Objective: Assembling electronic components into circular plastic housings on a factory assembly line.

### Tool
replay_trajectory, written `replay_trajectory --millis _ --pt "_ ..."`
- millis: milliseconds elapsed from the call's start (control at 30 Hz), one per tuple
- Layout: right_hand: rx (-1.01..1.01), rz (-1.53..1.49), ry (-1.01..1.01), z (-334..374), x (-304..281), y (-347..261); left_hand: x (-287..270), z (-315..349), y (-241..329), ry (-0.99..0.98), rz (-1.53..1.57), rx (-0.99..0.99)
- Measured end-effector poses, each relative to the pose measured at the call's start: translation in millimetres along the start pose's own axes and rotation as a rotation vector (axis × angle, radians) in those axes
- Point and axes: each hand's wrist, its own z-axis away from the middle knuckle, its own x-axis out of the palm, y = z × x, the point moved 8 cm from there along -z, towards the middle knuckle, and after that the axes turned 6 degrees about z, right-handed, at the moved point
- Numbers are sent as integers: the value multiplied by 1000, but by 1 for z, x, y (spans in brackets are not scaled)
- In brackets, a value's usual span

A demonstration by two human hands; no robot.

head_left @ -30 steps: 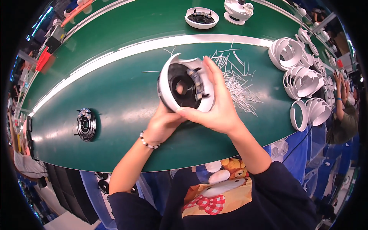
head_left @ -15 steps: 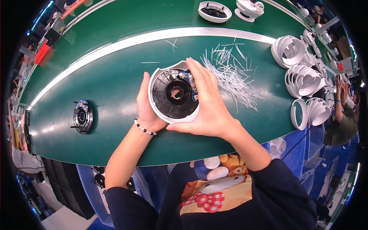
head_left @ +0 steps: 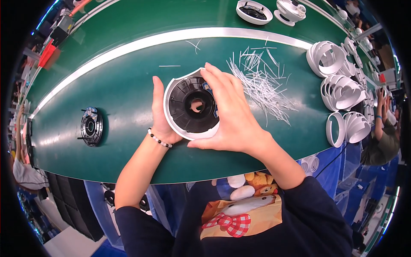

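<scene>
Above the green table I hold a white round housing (head_left: pixel 169 115) with a black disc-shaped base (head_left: pixel 182 112) set inside it. My left hand (head_left: pixel 161 118) supports the housing from its left side and underneath, thumb pointing up. Wrapped over the right side is my right hand (head_left: pixel 229 111), its fingers lying across the rim and its thumb along the lower edge. Those fingers partly cover a blue circuit board (head_left: pixel 207 87) on the black base. Through the round hole in the middle, a bit of skin shows. A similar black base with a blue board (head_left: pixel 91 126) stands on the table to the left.
Thin white strips (head_left: pixel 266 88) lie heaped right of my hands. Several white rings (head_left: pixel 335 124) are stacked at the table's right end. Beyond the white divider, the conveyor (head_left: pixel 171 19) carries another white housing (head_left: pixel 254 13) and a white stand-like part (head_left: pixel 290 12). Blue bins sit below the table edge.
My right hand's fingers have shifted further over the rim and cover more of the circuit board. The conveyor parts appear slightly further right; both hands keep hold of the housing.
</scene>
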Motion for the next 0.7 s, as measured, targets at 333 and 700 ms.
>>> replay_trajectory --millis 333,700 --pt "-79 -75 61 -4 12 4 -7 1 18 31 15 207" --pt "-250 29 71 -12 17 -7 -16 1 32 143 68 209"
